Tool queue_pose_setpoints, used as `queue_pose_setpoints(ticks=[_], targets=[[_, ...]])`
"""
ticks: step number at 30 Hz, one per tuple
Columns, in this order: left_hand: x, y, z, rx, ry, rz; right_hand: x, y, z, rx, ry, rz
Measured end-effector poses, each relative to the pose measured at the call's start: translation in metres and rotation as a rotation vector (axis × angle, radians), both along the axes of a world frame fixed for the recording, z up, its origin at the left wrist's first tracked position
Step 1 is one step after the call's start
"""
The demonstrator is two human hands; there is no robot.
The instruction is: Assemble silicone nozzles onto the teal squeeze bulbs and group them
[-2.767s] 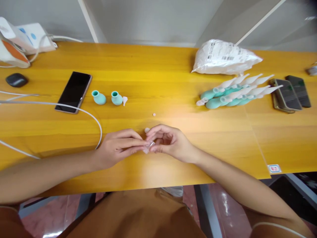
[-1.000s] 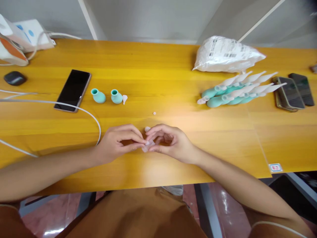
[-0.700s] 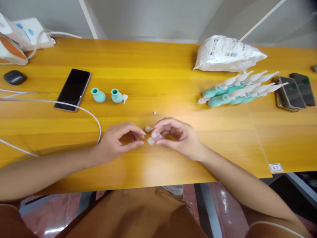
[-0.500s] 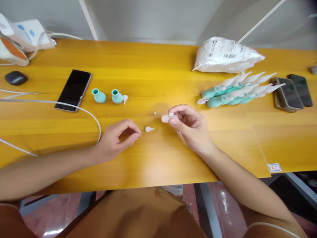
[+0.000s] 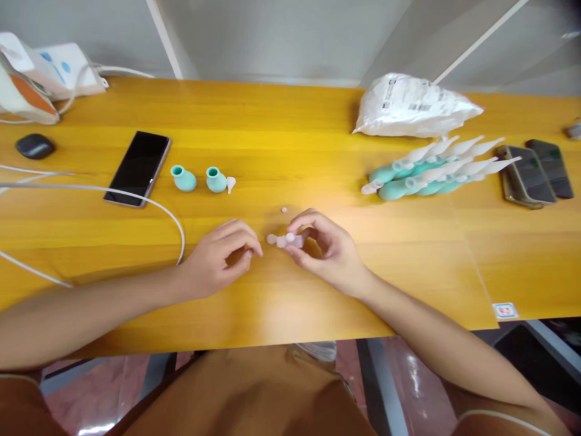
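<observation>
Yellow wooden table (image 5: 290,121) fills our head view, with a phone (image 5: 137,168), two small teal bulbs (image 5: 200,179) and a heap of teal droppers (image 5: 422,172) lying well back. Up front, our right hand (image 5: 324,251) pinches a small clear plastic piece (image 5: 290,240) between thumb and fingertips, just above the wood, a tiny clear tip (image 5: 271,239) touching its left end. Our left hand (image 5: 218,260) rests just beside it, fingers curled and empty, so we'd judge a light, steady pinch and square alignment matter most.
</observation>
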State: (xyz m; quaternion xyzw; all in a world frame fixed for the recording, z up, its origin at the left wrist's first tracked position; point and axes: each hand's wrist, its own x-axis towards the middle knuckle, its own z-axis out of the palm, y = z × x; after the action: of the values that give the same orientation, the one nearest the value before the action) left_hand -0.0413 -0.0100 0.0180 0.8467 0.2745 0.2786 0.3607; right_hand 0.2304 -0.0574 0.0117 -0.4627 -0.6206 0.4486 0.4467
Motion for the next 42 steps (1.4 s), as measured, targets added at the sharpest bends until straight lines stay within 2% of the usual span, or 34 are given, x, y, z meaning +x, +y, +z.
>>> queue_pose_setpoints(ticks=[3,8,12,23,30,35,42], targets=[[0.0,0.004,0.0,0.121,0.018,-0.012,0.002,0.003,-0.006,-0.04,0.016,-0.097],[0.0,0.006,-0.008,0.266,0.108,-0.064,0.001,0.0,-0.011,-0.16,0.02,-0.056],[-0.001,0.006,-0.015,0.298,0.125,-0.101,-0.003,-0.003,-0.014,-0.209,0.072,0.002],[0.0,0.01,-0.011,0.171,0.109,-0.173,-0.008,-0.003,-0.021,-0.315,0.233,0.171],[0.0,0.005,-0.008,0.103,0.109,-0.087,-0.007,-0.001,-0.016,-0.435,0.335,0.187],[0.0,0.005,-0.005,0.044,0.069,-0.051,-0.007,-0.002,-0.012,-0.395,0.264,0.14],[0.001,0.009,-0.007,-0.031,-0.013,0.009,-0.004,-0.002,-0.01,-0.354,0.225,0.174]])
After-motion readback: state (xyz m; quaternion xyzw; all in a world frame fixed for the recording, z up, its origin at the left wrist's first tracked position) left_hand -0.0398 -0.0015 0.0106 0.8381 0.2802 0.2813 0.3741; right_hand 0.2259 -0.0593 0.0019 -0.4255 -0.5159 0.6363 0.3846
